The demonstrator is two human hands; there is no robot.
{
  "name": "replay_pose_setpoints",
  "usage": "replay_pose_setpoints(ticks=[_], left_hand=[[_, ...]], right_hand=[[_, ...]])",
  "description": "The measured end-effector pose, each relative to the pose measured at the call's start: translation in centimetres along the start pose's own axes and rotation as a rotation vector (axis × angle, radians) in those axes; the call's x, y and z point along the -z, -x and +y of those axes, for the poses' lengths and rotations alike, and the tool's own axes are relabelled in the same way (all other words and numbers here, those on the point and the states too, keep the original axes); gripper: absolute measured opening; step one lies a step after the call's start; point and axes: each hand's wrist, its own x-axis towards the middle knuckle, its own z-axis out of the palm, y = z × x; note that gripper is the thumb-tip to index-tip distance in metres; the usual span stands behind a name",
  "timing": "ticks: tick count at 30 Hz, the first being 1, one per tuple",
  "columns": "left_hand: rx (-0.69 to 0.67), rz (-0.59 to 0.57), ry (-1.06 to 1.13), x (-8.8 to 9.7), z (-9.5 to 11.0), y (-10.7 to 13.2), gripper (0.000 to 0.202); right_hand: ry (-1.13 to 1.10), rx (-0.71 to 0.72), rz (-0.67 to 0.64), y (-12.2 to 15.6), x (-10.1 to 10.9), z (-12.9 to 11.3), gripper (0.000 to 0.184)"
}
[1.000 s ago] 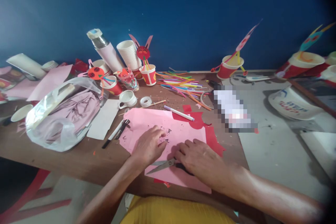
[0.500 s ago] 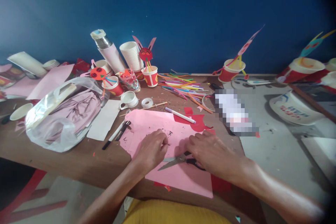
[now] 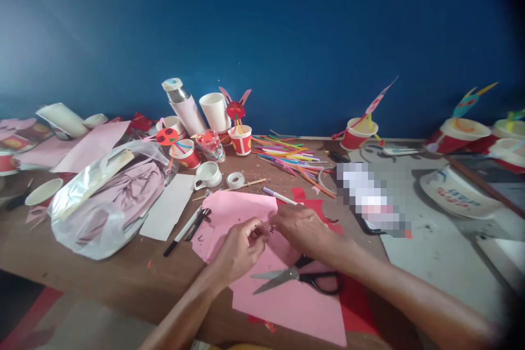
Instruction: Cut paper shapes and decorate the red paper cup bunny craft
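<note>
A pink paper sheet with small black letters lies on the brown table in front of me. My left hand is curled on the sheet, its fingertips pinched at the letters. My right hand meets it from the right, fingers bent down at the same spot. What the fingertips pinch is too small to make out. Black-handled scissors lie loose on the pink sheet, just below my right wrist. Red paper shows under the sheet's right edge.
A plastic bag with cloth sits at the left. Paper cups, a flask, decorated red cups, coloured straws, a tape roll, a white mug and pens crowd the back. A grey mat lies right.
My right hand has let go of the scissors and moved up to meet my left hand at the letters. The view has tilted up.
</note>
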Motion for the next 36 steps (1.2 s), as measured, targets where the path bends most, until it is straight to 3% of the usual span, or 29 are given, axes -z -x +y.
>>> replay_pose_setpoints(ticks=[7,15,24,36], left_hand=[[0.096,-0.068,0.202,1.2,0.2,-0.1,0.018],[0.115,-0.068,0.334,0.4,-0.2,-0.4,0.017],[0.081,-0.058,0.258,0.4,-0.3,-0.4,0.023],[0.115,-0.047,0.211,0.4,-1.2,-0.1,0.026]], right_hand=[[0.065,-0.023,0.07,-1.2,-1.4,0.0,0.011],[0.064,0.025,0.125,-1.4,-3.8,1.0,0.016],[-0.072,0.003,0.113,-1.2,-2.7,0.6,0.013],[-0.272,-0.032,0.004,-0.8,-0.5,0.6,0.018]])
